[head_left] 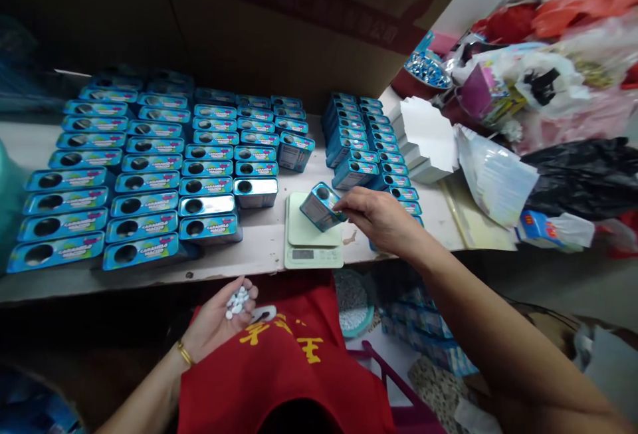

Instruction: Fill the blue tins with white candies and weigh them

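My right hand point(381, 220) reaches over the table and grips a blue tin point(321, 206), tilted, just above the pale green scale point(312, 240). My left hand point(219, 320) rests low near my red apron, palm up and cupped around several small white candies point(238, 302). A gold bracelet sits on that wrist. Rows of matching blue tins point(144, 161) with round holes on top cover the table to the left. Another block of blue tins point(361, 138) stands behind my right hand.
A stack of white cards point(423, 138) and clear bags point(493, 178) lie to the right. Plastic bags and clutter point(558, 75) pile up at the far right. A cardboard box wall point(279, 28) backs the table. A bowl of white candies point(351, 301) sits below the table edge.
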A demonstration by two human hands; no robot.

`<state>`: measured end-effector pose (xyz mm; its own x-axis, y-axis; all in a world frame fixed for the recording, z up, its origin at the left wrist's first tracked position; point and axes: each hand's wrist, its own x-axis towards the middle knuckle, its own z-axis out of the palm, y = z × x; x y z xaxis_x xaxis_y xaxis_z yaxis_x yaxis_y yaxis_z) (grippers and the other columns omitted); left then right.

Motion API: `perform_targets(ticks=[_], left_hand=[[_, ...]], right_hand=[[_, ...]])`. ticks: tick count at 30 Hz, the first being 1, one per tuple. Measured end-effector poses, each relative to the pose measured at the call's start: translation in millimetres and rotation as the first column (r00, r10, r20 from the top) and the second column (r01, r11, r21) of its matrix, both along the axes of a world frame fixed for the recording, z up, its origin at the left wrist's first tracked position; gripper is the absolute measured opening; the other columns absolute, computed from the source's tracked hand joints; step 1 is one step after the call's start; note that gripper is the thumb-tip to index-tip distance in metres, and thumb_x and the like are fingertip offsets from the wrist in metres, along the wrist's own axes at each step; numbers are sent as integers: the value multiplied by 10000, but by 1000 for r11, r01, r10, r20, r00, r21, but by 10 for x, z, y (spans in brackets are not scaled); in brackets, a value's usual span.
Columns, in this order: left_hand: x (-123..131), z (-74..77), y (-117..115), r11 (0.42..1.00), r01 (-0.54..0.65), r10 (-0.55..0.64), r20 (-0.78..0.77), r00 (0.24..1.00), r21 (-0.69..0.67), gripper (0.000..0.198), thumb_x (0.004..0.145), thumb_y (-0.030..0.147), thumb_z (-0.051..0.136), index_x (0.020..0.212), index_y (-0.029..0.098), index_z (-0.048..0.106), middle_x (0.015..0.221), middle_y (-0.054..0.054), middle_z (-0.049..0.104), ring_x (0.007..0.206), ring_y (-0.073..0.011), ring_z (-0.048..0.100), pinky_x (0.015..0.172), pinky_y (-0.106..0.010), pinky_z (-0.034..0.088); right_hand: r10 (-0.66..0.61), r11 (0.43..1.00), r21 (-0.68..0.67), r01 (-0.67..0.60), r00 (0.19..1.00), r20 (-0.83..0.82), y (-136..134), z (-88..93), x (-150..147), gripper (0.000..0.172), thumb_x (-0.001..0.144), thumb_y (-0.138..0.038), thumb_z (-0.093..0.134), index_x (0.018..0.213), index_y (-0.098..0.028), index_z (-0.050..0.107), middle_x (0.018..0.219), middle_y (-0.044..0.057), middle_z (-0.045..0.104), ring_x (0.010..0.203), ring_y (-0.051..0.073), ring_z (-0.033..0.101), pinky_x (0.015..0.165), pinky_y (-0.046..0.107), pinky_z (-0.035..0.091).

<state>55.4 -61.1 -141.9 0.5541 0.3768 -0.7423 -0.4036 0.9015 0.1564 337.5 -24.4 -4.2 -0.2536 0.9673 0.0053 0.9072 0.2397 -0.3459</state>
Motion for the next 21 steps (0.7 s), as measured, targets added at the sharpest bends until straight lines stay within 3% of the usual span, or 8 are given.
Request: perform_targets(ticks=[11,15,21], left_hand=[[-19,8,-13,1000,2,-2,-17,1000,24,82,773,221,526,779,140,534,713,-15,538,497,-43,468,409,-144,415],[-26,3,-24,999,8,-7,-23,1000,34,90,776,225,521,777,136,531,712,-13,529,502,-43,461,415,-147,408],[-30,2,-23,998,12,-11,-15,1000,64,106,795,231,490,773,133,528,656,2,495,460,-37,406,383,-152,351]], right_hand=[[-25,995,101,13,994,110,297,-107,-44,309,804,-108,439,1060,-189,592,905,51,618,803,139,572,702,232,422],[-64,986,158,54,996,57,254,-77,-14,279,806,-125,448,1025,-194,606,889,45,634,782,136,579,690,234,427],[-211,956,184,229,971,-110,53,-21,150,227,778,-171,501,967,-200,624,770,2,654,614,105,581,610,222,441]])
